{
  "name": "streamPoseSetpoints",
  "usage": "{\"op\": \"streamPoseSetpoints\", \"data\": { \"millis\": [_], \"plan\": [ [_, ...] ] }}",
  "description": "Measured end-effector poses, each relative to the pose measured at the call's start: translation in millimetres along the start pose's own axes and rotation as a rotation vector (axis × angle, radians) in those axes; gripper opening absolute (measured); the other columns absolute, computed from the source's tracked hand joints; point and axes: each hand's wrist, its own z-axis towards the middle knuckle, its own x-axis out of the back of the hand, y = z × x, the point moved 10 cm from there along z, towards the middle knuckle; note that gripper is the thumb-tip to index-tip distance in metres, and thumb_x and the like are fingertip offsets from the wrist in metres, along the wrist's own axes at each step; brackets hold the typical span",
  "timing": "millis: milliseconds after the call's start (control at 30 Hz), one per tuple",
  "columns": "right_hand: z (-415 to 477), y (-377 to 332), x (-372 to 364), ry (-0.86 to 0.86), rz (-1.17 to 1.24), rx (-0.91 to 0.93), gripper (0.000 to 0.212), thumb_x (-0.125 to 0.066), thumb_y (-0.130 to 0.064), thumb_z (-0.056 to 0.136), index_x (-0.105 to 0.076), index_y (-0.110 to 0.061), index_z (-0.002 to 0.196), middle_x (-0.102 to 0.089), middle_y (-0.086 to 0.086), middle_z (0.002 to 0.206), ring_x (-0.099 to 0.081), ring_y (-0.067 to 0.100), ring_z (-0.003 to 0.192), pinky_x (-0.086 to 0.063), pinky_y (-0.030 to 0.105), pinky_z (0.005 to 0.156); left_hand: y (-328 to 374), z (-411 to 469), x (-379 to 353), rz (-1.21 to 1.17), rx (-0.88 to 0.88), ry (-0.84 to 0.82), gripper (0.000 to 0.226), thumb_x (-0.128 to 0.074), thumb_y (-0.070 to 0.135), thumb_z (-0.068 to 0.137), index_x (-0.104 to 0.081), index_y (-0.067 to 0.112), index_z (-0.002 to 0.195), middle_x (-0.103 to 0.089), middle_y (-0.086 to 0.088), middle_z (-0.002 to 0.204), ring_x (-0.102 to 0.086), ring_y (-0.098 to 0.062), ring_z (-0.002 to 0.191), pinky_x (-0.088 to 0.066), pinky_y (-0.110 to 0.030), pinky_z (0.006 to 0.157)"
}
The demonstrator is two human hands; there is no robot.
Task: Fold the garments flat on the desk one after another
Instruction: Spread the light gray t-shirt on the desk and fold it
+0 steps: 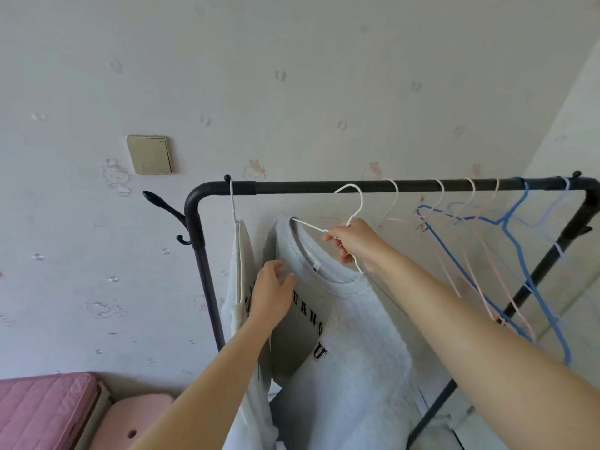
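Head view: the right hand (pixel 349 241) is clenched around a white wire hanger (pixel 311 225) just under its hook, fingers curled about the wire. The hook rises straight above the grip to the black rail (pixel 292 186); whether it touches the rail or hangs just in front of it is hard to tell from this angle. A grey sweatshirt (pixel 357 336) with black letters on its chest hangs from the hanger, its collar directly below the grip and its body dropping down toward the lower edge of the frame.

The left hand (pixel 272 293) sits below and left of the grip, fingers relaxed and spread, lying against the sweatshirt's front near the shoulder and holding nothing.

Farther left of the grip, beyond that hand, a white garment (pixel 240 287) hangs from the rail on its own hanger, just beside the sweatshirt. Right of the grip, bare pink hangers (pixel 472 193) and blue hangers (pixel 505 222) hang along the rail. High up and well left of the grip, a beige switch plate (pixel 149 154) is set in the wall. Far below and left lie a pink mattress (pixel 42 407) and a pink stool (pixel 143 417).
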Motion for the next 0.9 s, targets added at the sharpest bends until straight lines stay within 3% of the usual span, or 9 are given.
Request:
{"op": "streamPoseSetpoints", "data": {
  "millis": [100,233,367,467,567,667,800,900],
  "plan": [
    [-18.6,38.3,7.4,-0.016,0.001,-0.028,0.022,-0.051,-0.023,0.096,-0.064,-0.009,0.087,-0.041,0.0,0.065,-0.031,0.01,0.047,-0.028,0.02,0.04,0.8,5.6,-12.2,0.038,-0.018,-0.044,0.048,-0.054,0.033,0.095,-0.041,0.015,0.138,-0.051,-0.002,0.133,-0.055,-0.017,0.112,-0.049,-0.037,0.094],
    [-44.8,81.5,18.5,0.034,-0.03,-0.072,0.032,-0.052,-0.038,0.095,-0.064,-0.019,0.073,-0.037,-0.001,0.058,-0.027,0.011,0.044,-0.023,0.023,0.043,7.8,10.2,-18.6,0.075,-0.071,-0.051,0.056,-0.053,0.034,0.096,-0.031,0.019,0.146,-0.039,-0.005,0.141,-0.047,-0.015,0.11,-0.04,-0.03,0.086],
    [-64.7,107.6,38.5,0.163,0.015,-0.113,0.035,-0.06,-0.042,0.089,-0.063,-0.021,0.062,-0.039,0.003,0.06,-0.026,0.009,0.041,-0.021,0.021,0.041,8.9,9.1,-36.2,0.068,-0.084,-0.133,0.062,-0.054,0.038,0.095,-0.028,0.022,0.149,-0.031,-0.004,0.149,-0.039,-0.023,0.132,-0.036,-0.032,0.097],
    [-76.2,118.4,48.7,0.212,0.018,-0.104,0.033,-0.066,-0.039,0.086,-0.062,-0.019,0.059,-0.038,0.003,0.056,-0.024,0.006,0.035,-0.022,0.017,0.039,5.2,3.8,-55.8,0.054,-0.059,-0.192,0.073,-0.06,0.053,0.087,-0.03,0.022,0.147,-0.032,-0.002,0.146,-0.038,-0.022,0.131,-0.038,-0.038,0.104],
    [-83.8,121.7,51.7,0.206,0.006,-0.066,0.032,-0.068,-0.038,0.085,-0.063,-0.018,0.06,-0.036,-0.002,0.049,-0.025,0.006,0.035,-0.023,0.017,0.04,14.0,-3.9,-65.6,0.173,-0.18,-0.146,0.051,-0.057,0.049,0.09,-0.044,0.026,0.133,-0.041,0.002,0.135,-0.044,-0.019,0.121,-0.043,-0.038,0.1],
    [-88.1,121.3,65.2,0.242,-0.025,-0.02,0.034,-0.068,-0.037,0.085,-0.063,-0.018,0.058,-0.036,-0.004,0.045,-0.027,0.006,0.036,-0.024,0.018,0.04,25.0,-10.1,-71.0,0.247,-0.295,-0.141,0.027,-0.048,0.033,0.097,-0.054,0.021,0.12,-0.049,0.001,0.118,-0.052,-0.019,0.103,-0.045,-0.032,0.083],
    [-91.0,126.0,84.6,0.254,-0.057,0.001,0.034,-0.068,-0.038,0.086,-0.063,-0.018,0.058,-0.036,-0.002,0.045,-0.03,0.01,0.04,-0.027,0.02,0.044,29.7,-18.2,-65.0,0.404,-0.409,-0.144,0.021,-0.039,0.025,0.1,-0.055,0.012,0.099,-0.056,-0.004,0.089,-0.056,-0.025,0.077,-0.048,-0.042,0.067],
    [-92.8,129.1,90.6,0.224,-0.089,0.008,0.033,-0.068,-0.036,0.086,-0.064,-0.016,0.06,-0.04,0.0,0.049,-0.033,0.01,0.042,-0.03,0.017,0.044,29.6,-22.7,-57.2,0.435,-0.426,-0.148,0.025,-0.036,0.023,0.1,-0.051,0.01,0.086,-0.053,-0.004,0.076,-0.053,-0.026,0.069,-0.04,-0.038,0.058]
  ]
}}
